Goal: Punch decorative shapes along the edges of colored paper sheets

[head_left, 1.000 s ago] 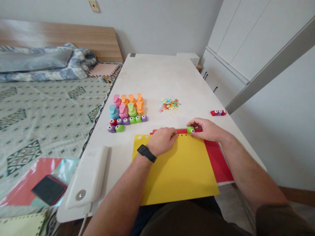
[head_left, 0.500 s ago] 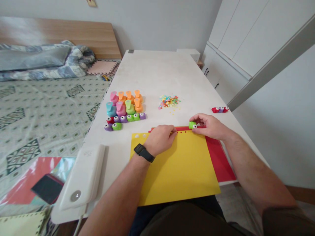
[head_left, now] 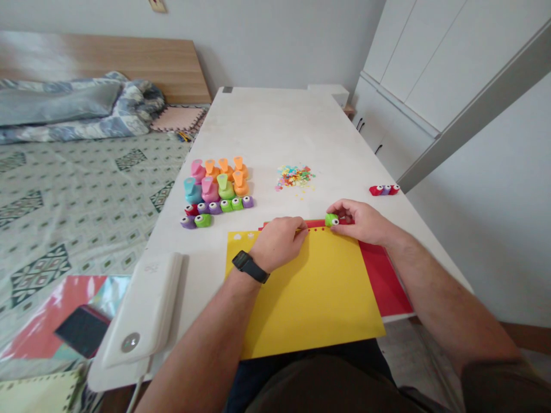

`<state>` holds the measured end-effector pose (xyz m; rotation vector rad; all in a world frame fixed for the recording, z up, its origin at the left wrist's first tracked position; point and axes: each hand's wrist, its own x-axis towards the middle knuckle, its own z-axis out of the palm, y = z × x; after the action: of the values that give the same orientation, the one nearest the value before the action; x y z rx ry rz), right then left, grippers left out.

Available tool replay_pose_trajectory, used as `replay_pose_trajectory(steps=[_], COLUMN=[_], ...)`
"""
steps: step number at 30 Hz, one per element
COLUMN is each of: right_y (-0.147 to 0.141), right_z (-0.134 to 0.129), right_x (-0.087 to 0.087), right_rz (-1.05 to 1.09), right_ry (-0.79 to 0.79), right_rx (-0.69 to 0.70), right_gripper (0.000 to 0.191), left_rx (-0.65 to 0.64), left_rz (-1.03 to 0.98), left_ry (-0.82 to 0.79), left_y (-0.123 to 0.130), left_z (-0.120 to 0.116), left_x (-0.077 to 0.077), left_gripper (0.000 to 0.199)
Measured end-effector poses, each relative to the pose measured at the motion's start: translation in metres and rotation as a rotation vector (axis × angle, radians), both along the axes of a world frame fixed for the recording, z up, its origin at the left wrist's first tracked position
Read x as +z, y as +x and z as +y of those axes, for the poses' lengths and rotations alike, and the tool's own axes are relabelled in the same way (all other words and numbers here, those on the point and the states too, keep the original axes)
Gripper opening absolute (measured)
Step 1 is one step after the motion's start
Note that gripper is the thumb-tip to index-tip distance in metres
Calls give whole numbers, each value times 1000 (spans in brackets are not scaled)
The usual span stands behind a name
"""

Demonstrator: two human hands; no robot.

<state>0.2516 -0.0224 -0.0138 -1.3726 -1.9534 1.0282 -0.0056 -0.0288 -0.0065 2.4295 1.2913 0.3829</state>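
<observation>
A yellow sheet of paper [head_left: 310, 298] lies at the table's near edge, with small punched holes along its far edge. My left hand [head_left: 282, 241] is closed on that far edge, thumb and fingers pinching the paper. In my right hand [head_left: 359, 222] is a small green craft punch [head_left: 332, 220], held between thumb and fingers at the sheet's far edge. Whether the paper sits inside the punch's slot I cannot tell. Red paper [head_left: 385, 281] shows from under the yellow sheet on the right and along the back.
Several larger lever punches [head_left: 208, 189] and small punches [head_left: 215, 208] stand in rows at the left. Colourful paper cutouts [head_left: 295, 176] lie mid-table. Three small punches [head_left: 385, 190] sit at the right edge. A white boxy device [head_left: 146, 307] with a cable occupies the near left corner.
The green punch and my right hand have shifted slightly left along the paper's far edge. My left hand keeps its pinch on the sheet.
</observation>
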Motion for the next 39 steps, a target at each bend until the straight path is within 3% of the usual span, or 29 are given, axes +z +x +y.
replay_pose_trajectory(steps=[39], right_y=[1], right_z=[0], right_x=[-1], right_rz=[267], right_ry=[-164], right_rx=[-13], right_gripper=[34], left_rx=[-5], left_rz=[-24], left_ry=[21], left_y=[-2], left_z=[-1], left_x=[-1], left_gripper=[22])
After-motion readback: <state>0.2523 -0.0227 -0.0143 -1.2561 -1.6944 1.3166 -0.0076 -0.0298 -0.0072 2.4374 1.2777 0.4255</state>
